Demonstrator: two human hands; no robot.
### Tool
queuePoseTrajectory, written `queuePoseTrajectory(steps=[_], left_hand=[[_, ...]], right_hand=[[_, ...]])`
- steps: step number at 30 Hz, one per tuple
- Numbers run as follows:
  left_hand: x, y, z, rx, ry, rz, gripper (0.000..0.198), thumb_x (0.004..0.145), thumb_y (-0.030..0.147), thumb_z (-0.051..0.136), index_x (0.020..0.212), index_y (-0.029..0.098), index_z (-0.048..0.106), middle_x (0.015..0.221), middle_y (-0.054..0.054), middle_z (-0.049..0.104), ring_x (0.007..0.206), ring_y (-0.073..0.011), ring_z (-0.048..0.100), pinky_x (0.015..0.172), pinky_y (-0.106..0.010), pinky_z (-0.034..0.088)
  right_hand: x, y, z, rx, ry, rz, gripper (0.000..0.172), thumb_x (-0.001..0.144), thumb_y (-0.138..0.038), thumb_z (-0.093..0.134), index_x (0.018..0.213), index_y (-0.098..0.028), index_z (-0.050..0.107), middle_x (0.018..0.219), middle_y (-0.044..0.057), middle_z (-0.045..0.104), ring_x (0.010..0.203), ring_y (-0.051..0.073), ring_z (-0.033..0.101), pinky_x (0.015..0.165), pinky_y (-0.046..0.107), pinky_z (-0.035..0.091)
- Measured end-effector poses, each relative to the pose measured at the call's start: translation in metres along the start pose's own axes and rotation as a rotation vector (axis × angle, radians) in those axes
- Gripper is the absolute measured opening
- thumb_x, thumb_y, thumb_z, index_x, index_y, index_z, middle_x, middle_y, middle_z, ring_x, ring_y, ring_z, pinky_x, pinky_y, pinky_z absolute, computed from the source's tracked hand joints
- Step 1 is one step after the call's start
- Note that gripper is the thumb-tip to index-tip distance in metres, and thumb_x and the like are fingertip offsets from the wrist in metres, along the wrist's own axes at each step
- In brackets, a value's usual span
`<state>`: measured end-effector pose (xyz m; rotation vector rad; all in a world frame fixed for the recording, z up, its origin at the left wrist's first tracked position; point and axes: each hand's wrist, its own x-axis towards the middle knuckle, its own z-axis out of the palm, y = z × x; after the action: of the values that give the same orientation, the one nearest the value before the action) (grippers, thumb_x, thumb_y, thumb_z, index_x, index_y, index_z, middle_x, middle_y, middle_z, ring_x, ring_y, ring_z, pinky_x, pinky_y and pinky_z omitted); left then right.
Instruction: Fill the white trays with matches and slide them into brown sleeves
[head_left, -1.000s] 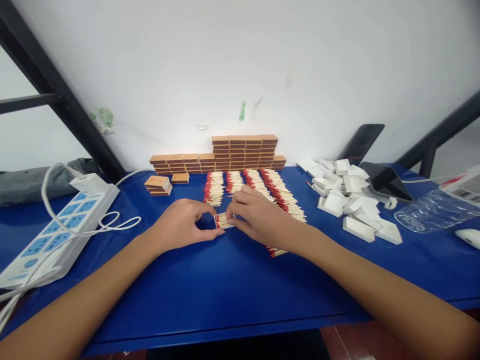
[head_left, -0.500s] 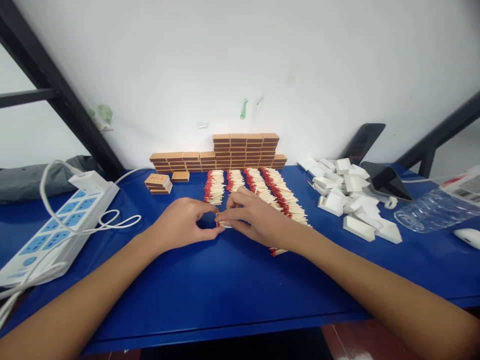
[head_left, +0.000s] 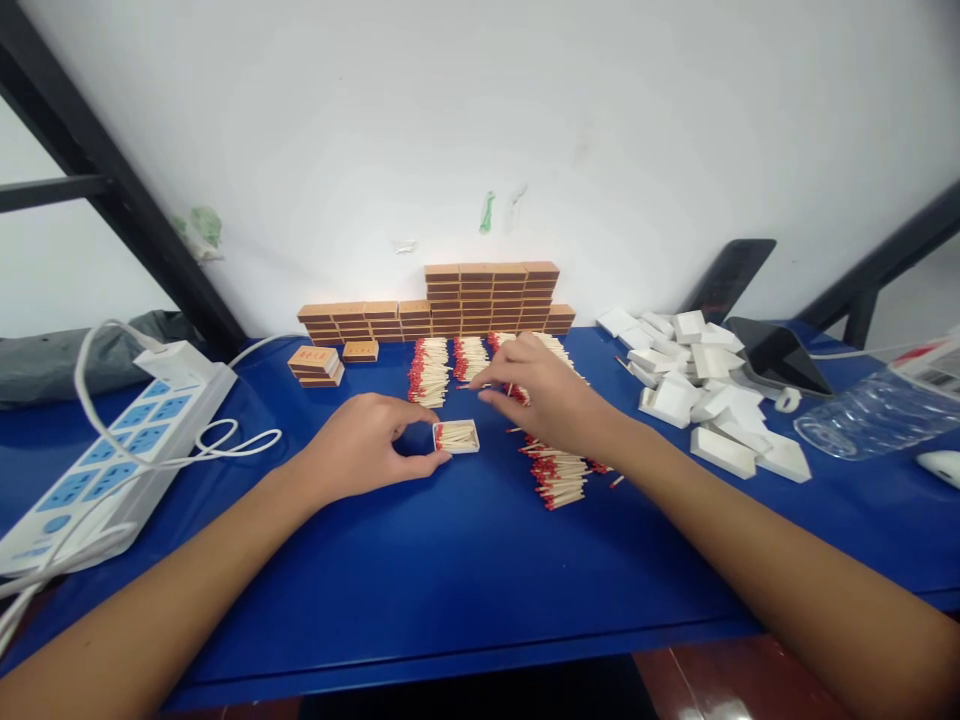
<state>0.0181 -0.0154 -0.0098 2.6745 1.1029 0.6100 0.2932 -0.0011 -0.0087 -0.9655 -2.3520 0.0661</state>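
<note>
A small white matchbox tray [head_left: 469,448] with red-headed matches in it lies on the blue table. My left hand [head_left: 375,445] grips its left end between thumb and forefinger. Up and to the right of the tray, my right hand [head_left: 544,395] is closed in a pinch, and a match [head_left: 463,387] pokes out at the fingertips. Bundles of matches [head_left: 429,372] lie in rows behind the tray. Under and beside my right hand is another heap of matches [head_left: 559,480], partly covered by the hand and wrist.
Closed matchboxes [head_left: 491,300] are stacked along the wall, with a few more matchboxes [head_left: 315,365] at the left. Empty white trays [head_left: 720,400] are piled at the right, near a phone [head_left: 776,355] and a plastic bottle [head_left: 862,415]. A power strip [head_left: 142,440] with white cables is at far left.
My right hand has moved up and right, away from the tray, uncovering the matches in it. My left hand has stayed on the tray.
</note>
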Motion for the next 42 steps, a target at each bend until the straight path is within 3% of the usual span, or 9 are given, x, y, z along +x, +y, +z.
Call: queuePoseTrajectory(steps=[4,7,19,31,42], left_hand=[[0.001,0.002,0.000,-0.002,0.004,-0.023,0.032,0.088,0.049,0.079,0.104,0.022,0.084,0.058,0.004,0.056,0.053,-0.0118,0.049,0.057,-0.026,0.034],[0.001,0.003,0.001,-0.005,-0.009,-0.032,0.034,0.088,0.051,0.079,0.105,0.022,0.084,0.058,0.004,0.056,0.052,-0.0119,0.049,0.057,-0.026,0.034],[0.002,-0.001,0.002,0.019,-0.010,-0.019,0.035,0.089,0.053,0.077,0.104,0.021,0.083,0.058,0.004,0.056,0.052,-0.0120,0.048,0.058,-0.027,0.035],[0.001,-0.003,0.003,0.030,0.018,-0.033,0.035,0.089,0.053,0.078,0.104,0.021,0.084,0.057,0.004,0.054,0.052,-0.0124,0.048,0.058,-0.027,0.033],[0.000,-0.001,0.003,0.008,0.025,-0.001,0.032,0.089,0.050,0.079,0.099,0.020,0.083,0.059,0.004,0.057,0.053,-0.0120,0.050,0.058,-0.026,0.034]], right_hand=[[0.003,0.025,0.006,-0.175,-0.026,0.106,0.014,0.099,-0.024,0.070,0.106,-0.019,0.080,0.095,0.010,0.067,0.097,0.027,0.053,0.092,0.043,0.044],[0.006,0.028,0.011,-0.195,-0.082,0.113,0.012,0.099,-0.025,0.071,0.101,-0.019,0.081,0.095,0.010,0.065,0.096,0.027,0.051,0.091,0.041,0.042],[0.012,0.019,0.019,-0.177,-0.207,0.098,0.013,0.103,-0.024,0.065,0.095,-0.017,0.072,0.103,0.012,0.065,0.103,0.028,0.051,0.092,0.039,0.041],[0.004,-0.019,0.006,-0.163,-0.193,-0.084,0.015,0.107,-0.024,0.060,0.098,-0.016,0.071,0.105,0.013,0.065,0.102,0.027,0.051,0.093,0.042,0.045],[-0.001,-0.021,0.008,-0.008,-0.184,-0.040,0.011,0.106,-0.018,0.060,0.100,-0.018,0.069,0.102,0.010,0.065,0.100,0.025,0.052,0.089,0.039,0.046]])
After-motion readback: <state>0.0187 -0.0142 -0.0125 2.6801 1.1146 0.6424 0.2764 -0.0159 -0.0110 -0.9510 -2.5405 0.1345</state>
